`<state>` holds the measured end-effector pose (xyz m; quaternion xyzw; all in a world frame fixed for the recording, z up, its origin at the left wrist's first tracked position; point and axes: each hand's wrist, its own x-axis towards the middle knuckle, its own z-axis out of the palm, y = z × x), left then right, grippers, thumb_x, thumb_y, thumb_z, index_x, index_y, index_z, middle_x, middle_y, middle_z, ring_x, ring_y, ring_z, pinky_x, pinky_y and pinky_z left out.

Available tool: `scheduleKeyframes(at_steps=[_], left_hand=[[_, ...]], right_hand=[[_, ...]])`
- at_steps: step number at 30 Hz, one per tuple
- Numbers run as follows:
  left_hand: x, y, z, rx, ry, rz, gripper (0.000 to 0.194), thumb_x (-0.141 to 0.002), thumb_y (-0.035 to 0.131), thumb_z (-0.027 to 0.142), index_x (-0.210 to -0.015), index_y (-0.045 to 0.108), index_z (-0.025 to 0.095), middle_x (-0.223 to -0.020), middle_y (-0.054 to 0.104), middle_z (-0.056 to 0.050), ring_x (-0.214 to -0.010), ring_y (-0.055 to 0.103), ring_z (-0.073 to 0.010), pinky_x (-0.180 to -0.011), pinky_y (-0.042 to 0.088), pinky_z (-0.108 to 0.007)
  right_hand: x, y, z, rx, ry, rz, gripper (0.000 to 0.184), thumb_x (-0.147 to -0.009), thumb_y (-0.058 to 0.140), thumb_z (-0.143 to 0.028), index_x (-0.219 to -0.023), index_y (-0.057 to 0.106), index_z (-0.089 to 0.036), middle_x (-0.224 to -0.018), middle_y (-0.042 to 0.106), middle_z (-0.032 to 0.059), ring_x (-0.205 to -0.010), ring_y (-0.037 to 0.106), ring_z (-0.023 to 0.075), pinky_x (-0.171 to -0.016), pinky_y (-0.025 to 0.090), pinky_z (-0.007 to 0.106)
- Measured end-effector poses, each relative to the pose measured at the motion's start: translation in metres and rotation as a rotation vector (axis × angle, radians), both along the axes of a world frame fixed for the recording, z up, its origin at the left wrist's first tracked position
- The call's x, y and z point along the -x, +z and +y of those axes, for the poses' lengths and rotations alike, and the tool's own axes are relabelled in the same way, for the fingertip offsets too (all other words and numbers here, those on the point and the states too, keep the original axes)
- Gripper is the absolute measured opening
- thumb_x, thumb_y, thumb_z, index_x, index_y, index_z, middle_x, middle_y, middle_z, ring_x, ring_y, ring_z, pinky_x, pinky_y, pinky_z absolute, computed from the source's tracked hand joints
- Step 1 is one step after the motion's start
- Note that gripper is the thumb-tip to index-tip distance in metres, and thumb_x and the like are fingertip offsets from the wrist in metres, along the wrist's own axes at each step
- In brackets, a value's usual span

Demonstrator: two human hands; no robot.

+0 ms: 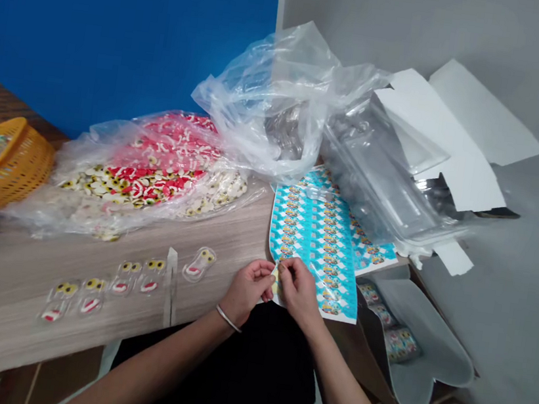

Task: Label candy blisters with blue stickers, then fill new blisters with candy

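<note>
left hand [248, 290] and right hand [299, 292] close together, fingertips [283, 267] pinched, left forearm [152, 371] and right forearm [342, 397] slanting inward

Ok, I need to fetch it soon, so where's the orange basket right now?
In the head view, the orange plastic basket sits at the far left edge of the table, just left of the clear bag of printed pieces.
</note>
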<state>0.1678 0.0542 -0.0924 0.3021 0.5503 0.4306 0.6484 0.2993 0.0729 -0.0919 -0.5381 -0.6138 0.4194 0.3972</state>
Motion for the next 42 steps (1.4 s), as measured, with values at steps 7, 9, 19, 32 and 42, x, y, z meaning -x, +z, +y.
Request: scheduleKeyframes(at_steps=[7,9,19,32,42], left_hand=[[0.019,0.013,-0.010,-0.392,-0.064,0.732,0.025,-0.080,0.055,0.014,-0.104,0.061,0.018,-0.098,0.068,-0.009,-0.085,0.065,-0.0209,-0.080,0.048,-0.037],[0.021,0.018,-0.012,-0.781,-0.165,0.950,0.026,-0.083,0.051,0.011,-0.104,0.063,0.020,-0.112,0.066,-0.010,-0.109,0.058,-0.0241,-0.097,0.040,-0.043],[0.002,0.018,-0.003,-0.666,-0.603,0.731,0.025,-0.085,0.049,0.017,-0.103,0.066,0.020,-0.106,0.066,-0.013,-0.106,0.058,-0.0260,-0.093,0.043,-0.042],[0.123,0.068,-0.040,0.055,0.363,-0.193,0.031,-0.075,0.072,0.044,-0.089,0.063,0.019,-0.085,0.067,-0.003,-0.076,0.060,-0.0138,-0.067,0.048,-0.024],[0.211,0.078,0.011,-0.210,-0.614,0.628,0.030,-0.085,0.054,0.041,-0.072,0.067,0.018,-0.066,0.059,0.000,-0.062,0.053,-0.0135,-0.059,0.039,-0.023]], right_hand=[[-0.012,-0.005,0.010,0.184,-0.070,0.290,0.021,-0.091,0.053,-0.042,-0.084,0.054,-0.022,-0.070,0.056,-0.0017,-0.067,0.052,0.0152,-0.065,0.041,0.028],[-0.015,-0.006,0.012,0.193,-0.033,0.308,0.022,-0.089,0.057,-0.042,-0.082,0.055,-0.021,-0.068,0.055,-0.0024,-0.065,0.050,0.0141,-0.064,0.041,0.027],[-0.034,0.066,0.007,-0.274,-0.568,0.618,0.011,-0.086,0.062,-0.029,-0.090,0.055,-0.022,-0.081,0.058,-0.0018,-0.065,0.059,0.0132,-0.065,0.050,0.031],[0.101,0.053,-0.026,-0.715,0.545,-0.295,0.033,-0.090,0.055,-0.015,-0.122,0.057,-0.022,-0.119,0.065,0.0096,-0.120,0.054,0.0277,-0.100,0.044,0.049],[0.121,0.042,0.002,0.032,0.333,0.038,0.018,-0.086,0.063,-0.032,-0.102,0.064,-0.023,-0.097,0.068,0.0051,-0.090,0.062,0.0206,-0.081,0.051,0.034]])
